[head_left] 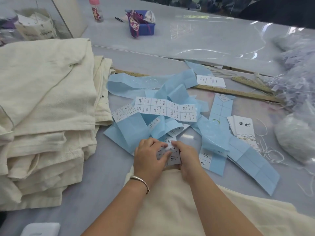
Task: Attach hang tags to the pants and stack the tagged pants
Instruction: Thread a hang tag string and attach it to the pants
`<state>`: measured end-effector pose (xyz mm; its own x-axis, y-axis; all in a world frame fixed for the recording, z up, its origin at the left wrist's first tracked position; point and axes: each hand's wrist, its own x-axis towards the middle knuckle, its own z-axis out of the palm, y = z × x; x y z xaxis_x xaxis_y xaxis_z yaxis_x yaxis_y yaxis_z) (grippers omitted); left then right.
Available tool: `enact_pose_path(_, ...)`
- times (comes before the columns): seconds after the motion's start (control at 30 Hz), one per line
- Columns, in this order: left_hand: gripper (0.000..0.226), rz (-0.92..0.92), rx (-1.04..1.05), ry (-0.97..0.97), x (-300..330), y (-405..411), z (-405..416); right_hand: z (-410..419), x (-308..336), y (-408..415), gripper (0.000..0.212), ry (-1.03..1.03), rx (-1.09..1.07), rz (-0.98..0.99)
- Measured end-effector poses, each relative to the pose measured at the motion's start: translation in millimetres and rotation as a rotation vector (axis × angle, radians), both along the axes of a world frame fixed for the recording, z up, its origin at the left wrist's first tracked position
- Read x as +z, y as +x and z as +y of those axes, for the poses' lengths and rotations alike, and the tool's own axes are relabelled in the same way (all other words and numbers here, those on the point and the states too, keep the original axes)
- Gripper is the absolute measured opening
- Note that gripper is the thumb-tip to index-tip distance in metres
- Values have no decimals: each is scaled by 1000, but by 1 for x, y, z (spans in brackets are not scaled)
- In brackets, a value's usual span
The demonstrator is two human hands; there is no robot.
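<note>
The small print on the white sticker sheet (166, 109) is too fine to read. The stack of cream pants (46, 106) is cut off at the left edge. A white object (40, 229) at the lower left runs out of frame, and the lavender pile (296, 65) at the right edge is blurred.

silver bangle (140, 180) on left wrist

Garment workshop, stacked cream pants (46, 103), label sheets (166, 109), wooden rulers (238, 93)
</note>
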<state>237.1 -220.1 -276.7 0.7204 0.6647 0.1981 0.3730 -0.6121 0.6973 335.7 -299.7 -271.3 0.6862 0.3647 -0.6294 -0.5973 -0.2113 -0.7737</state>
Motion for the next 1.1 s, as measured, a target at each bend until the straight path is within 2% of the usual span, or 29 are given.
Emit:
enact_pose_path(0.2, 13, -6, -23, -250, -1, 6, 7, 2, -3, 1, 18, -50, 18, -45)
enact_pose_path(0.5, 18, -20, -51, -296, -1, 7, 10, 2, 0, 3, 15, -45, 18, -15)
enact_pose_path(0.9, 9, -22, -133, -281, 9, 9, 16, -11, -1, 6, 15, 118, 28, 63)
enact_pose_path(1.1, 11, -41, -126, -68, 14, 10, 17, -10, -1, 8, 15, 152, 38, 80)
